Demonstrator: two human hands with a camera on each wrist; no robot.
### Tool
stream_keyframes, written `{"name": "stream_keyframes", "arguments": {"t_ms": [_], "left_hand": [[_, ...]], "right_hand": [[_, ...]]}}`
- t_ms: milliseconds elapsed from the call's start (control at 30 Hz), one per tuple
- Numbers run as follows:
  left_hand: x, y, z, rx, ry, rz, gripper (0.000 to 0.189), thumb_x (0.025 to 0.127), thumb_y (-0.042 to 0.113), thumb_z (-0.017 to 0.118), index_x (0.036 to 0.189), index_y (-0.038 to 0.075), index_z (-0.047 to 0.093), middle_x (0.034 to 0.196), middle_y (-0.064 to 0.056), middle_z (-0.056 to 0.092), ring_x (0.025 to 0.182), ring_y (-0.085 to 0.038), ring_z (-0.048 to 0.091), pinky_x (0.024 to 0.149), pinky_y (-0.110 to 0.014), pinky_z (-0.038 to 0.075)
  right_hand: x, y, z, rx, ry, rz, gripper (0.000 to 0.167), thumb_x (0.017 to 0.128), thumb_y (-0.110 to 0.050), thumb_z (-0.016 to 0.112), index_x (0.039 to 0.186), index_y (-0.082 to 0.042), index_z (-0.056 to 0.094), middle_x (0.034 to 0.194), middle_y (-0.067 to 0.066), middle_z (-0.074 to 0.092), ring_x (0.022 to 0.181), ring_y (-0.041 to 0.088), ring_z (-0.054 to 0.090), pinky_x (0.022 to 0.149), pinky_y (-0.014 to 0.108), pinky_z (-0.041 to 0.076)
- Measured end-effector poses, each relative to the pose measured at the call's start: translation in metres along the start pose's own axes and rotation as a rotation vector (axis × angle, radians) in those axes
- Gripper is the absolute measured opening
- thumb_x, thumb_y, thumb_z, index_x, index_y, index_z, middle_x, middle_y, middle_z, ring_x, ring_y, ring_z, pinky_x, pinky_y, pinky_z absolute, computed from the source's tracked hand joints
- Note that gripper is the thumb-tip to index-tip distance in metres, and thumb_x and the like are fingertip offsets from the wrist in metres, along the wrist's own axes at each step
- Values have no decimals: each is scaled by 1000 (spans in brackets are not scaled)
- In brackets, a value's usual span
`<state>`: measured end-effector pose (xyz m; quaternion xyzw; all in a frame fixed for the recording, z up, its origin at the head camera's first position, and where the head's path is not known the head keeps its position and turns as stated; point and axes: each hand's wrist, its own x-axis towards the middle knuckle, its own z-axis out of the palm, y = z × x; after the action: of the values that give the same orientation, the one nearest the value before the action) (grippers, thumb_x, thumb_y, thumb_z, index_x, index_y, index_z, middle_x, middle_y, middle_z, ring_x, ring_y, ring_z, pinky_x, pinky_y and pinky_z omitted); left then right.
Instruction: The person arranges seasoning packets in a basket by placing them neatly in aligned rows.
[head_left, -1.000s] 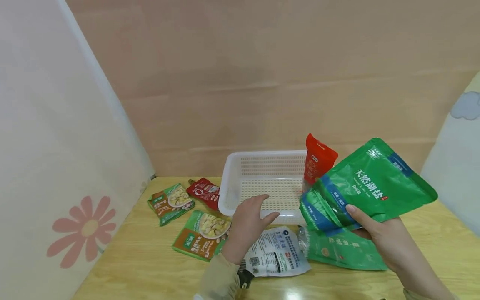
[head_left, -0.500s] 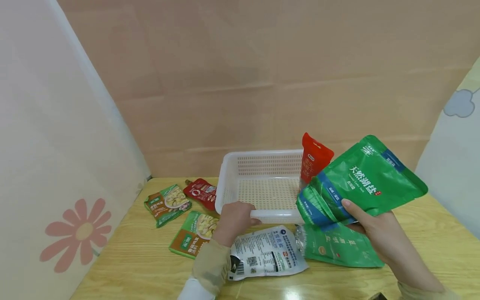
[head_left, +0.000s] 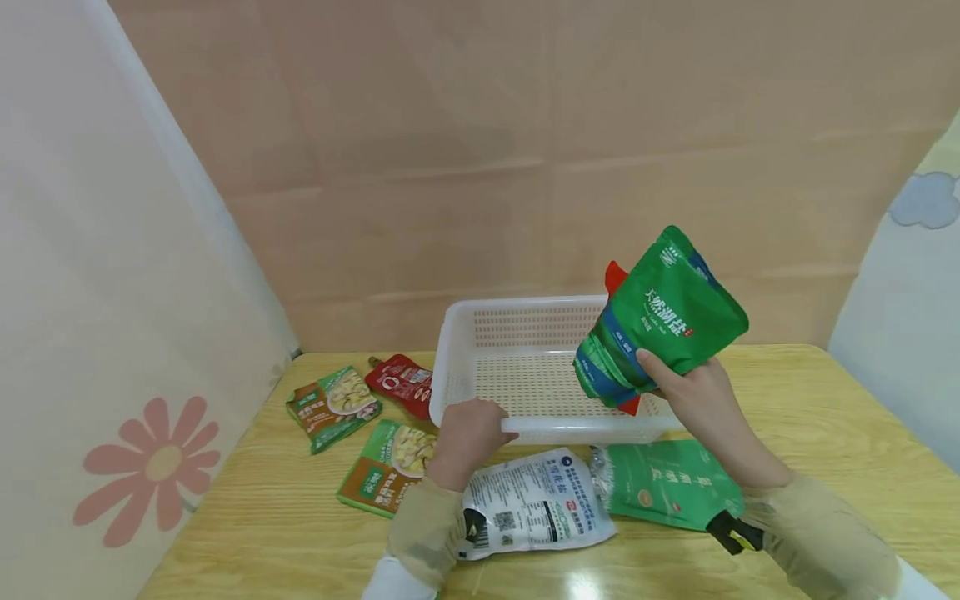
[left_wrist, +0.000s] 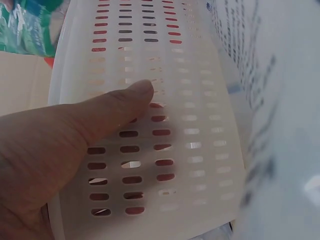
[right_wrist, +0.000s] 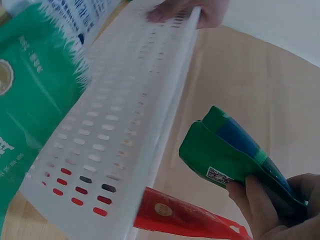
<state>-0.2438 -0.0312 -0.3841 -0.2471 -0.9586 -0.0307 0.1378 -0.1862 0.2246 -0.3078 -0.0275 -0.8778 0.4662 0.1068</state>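
Note:
My left hand (head_left: 468,442) grips the near rim of a white plastic basket (head_left: 577,430) at its left side. In the left wrist view the thumb (left_wrist: 115,102) lies on the perforated outer wall; the fingers are hidden behind the rim. My right hand (head_left: 697,400) holds a green bag of lake salt (head_left: 667,308), tilted, over the right part of the basket, thumb on its printed front. Behind it, a red packet (head_left: 617,277) stands in the basket, mostly covered in the head view. The right wrist view shows this red packet (right_wrist: 185,215) rising past the rim.
In front of the basket lie a white printed salt bag (head_left: 536,508) and another green bag (head_left: 663,483). Two green-brown soup packets (head_left: 337,408) and a red spouted pouch (head_left: 405,383) lie to the left. A tan backdrop (head_left: 420,167) stands behind.
My left hand has come down from above the basket's front onto its near rim. My right hand has carried the lake salt bag leftward, more over the basket, and it now covers most of the red packet.

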Motion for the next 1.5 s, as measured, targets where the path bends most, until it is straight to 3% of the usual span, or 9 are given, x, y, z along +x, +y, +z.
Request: {"name": "stream_keyframes", "arguments": {"t_ms": [100, 167, 267, 367, 533, 700, 1067, 1267, 1500], "left_hand": [[0, 1, 0, -5, 0, 3, 21, 75, 44, 77, 76, 23, 77, 65, 6, 69, 53, -8, 54, 46, -25, 41], [1, 2, 0, -11, -4, 2, 21, 75, 43, 77, 77, 22, 77, 65, 6, 69, 53, -8, 54, 46, -24, 40], [2, 3, 0, -7, -6, 0, 21, 75, 44, 78, 79, 22, 77, 65, 6, 69, 53, -8, 54, 45, -24, 40], [2, 5, -1, -7, -8, -2, 21, 75, 43, 78, 79, 23, 78, 66, 6, 70, 53, -8, 54, 45, -24, 39], [4, 7, -1, -12, -36, -10, 21, 75, 43, 77, 79, 23, 77, 64, 7, 68, 51, -7, 50, 46, -24, 38], [4, 9, -1, -12, -58, -11, 22, 76, 44, 76, 81, 22, 77, 65, 6, 68, 51, -7, 48, 46, -25, 39], [2, 9, -2, -11, -35, -8, 21, 76, 43, 77, 72, 22, 74, 60, 7, 65, 51, -7, 49, 46, -25, 39], [1, 5, -2, -31, -51, -26, 21, 76, 42, 77, 72, 22, 74, 62, 7, 66, 52, -9, 50, 46, -26, 38], [2, 2, -2, -70, -84, -38, 21, 78, 41, 76, 81, 20, 77, 66, 6, 69, 53, -8, 45, 48, -24, 39]], "right_hand": [[6, -1, 8, -34, 9, -6, 57, 99, -40, 47, 138, 0, 37, 132, 25, 53, 109, 27, 59, 81, 24, 52], [10, 0, 13, -51, 19, -24, 55, 99, -39, 47, 136, 2, 41, 130, 26, 55, 114, 36, 57, 86, 34, 52], [16, 3, 20, -82, 28, -50, 52, 99, -37, 46, 132, 3, 46, 127, 27, 58, 112, 38, 58, 89, 46, 50], [22, 8, 28, -103, 25, -66, 50, 100, -33, 47, 131, 5, 47, 126, 28, 59, 108, 39, 61, 88, 49, 52], [33, 16, 41, -84, -26, -69, 51, 100, -27, 48, 139, 5, 38, 137, 28, 50, 118, 44, 55, 99, 56, 44], [43, 21, 51, -144, -43, -58, 49, 100, -23, 49, 138, 7, 40, 134, 29, 52, 116, 45, 56, 98, 56, 44], [57, 34, 63, -250, -63, 7, 47, 98, -18, 51, 136, 9, 41, 130, 32, 53, 114, 48, 56, 96, 58, 44], [61, 33, 70, -336, -76, 12, 38, 97, -17, 52, 122, 12, 53, 113, 32, 63, 96, 43, 65, 89, 54, 51], [63, 33, 73, -414, -160, 49, 34, 96, -17, 55, 113, 13, 58, 101, 29, 67, 76, 31, 65, 83, 50, 54]]}}
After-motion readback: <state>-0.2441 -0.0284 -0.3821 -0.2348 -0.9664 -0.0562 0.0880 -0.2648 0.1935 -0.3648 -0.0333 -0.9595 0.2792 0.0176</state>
